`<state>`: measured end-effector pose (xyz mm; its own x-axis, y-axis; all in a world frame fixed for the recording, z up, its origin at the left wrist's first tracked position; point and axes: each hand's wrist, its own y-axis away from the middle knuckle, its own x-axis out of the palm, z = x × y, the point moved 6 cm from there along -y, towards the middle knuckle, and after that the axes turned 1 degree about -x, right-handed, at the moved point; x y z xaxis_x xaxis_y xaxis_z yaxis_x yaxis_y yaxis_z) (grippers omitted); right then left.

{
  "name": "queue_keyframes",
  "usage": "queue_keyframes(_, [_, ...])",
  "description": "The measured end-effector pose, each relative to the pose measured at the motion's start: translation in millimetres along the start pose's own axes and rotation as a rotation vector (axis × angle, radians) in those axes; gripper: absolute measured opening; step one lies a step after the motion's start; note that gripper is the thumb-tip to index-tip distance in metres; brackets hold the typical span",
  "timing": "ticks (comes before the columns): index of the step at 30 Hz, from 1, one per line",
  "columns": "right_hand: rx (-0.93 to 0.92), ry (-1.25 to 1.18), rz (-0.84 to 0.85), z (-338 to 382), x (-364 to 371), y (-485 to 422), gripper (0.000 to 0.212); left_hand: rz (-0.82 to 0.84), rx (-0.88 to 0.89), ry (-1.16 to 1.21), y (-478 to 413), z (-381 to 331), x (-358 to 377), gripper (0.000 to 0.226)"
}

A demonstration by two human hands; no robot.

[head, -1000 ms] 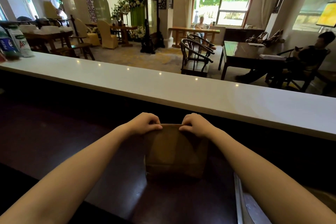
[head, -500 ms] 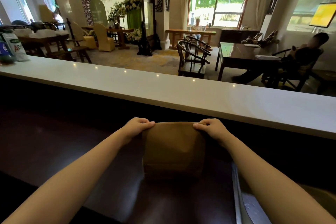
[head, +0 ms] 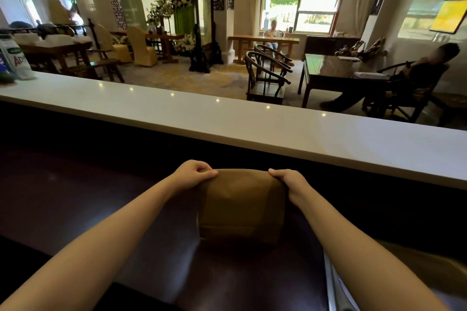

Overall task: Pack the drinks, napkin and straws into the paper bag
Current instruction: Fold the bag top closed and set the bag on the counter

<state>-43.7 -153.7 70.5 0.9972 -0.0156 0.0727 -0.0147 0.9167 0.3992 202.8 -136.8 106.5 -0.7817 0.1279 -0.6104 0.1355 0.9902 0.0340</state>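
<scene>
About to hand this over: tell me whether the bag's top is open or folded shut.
Folded shut. The bag stands upright, its top rolled over, with the left hand and right hand gripping the fold's ends.

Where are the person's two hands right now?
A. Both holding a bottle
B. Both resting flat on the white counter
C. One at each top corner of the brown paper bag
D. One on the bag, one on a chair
C: the left hand and right hand each grip a top corner of the paper bag.

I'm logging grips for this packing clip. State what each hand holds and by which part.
Both hold the paper bag by its folded-over top edge: the left hand grips the top left corner, the right hand the top right corner. The bag stands on the dark counter.
</scene>
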Motion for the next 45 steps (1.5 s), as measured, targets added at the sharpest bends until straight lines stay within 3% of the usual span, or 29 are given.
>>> queue_keyframes(4, [-0.212,0.223,-0.013,10,-2,8,0.026,0.042,-0.153,0.311,1,18,5,0.02])
queue_keyframes(6, [-0.317,0.314,0.017,13,-4,16,0.034,0.069,-0.193,0.361,2,24,5,0.015])
queue_keyframes(8, [-0.367,0.345,0.029,14,-12,19,0.027,0.077,-0.182,0.326,2,26,-1,0.016])
queue_keyframes(11, [-0.4,0.36,0.016,13,-19,22,0.013,0.069,-0.163,0.305,5,28,-5,0.019])
queue_keyframes(16, [-0.415,0.285,-0.064,24,-9,29,0.015,-0.028,-0.17,0.444,5,20,-8,0.022])
queue_keyframes(24, [-0.528,0.277,-0.113,88,3,46,0.013,-0.093,-0.075,0.451,-8,-31,-63,0.023])
queue_keyframes(28, [-0.601,0.251,-0.151,138,8,57,0.023,-0.119,0.01,0.385,-20,-76,-104,0.027])
queue_keyframes(34, [-0.685,0.227,-0.209,220,11,71,0.033,-0.141,0.07,0.407,-53,-146,-156,0.013])
queue_keyframes(45, [-0.688,0.213,-0.338,301,0,44,0.037,-0.109,0.055,0.37,-133,-197,-182,0.03])
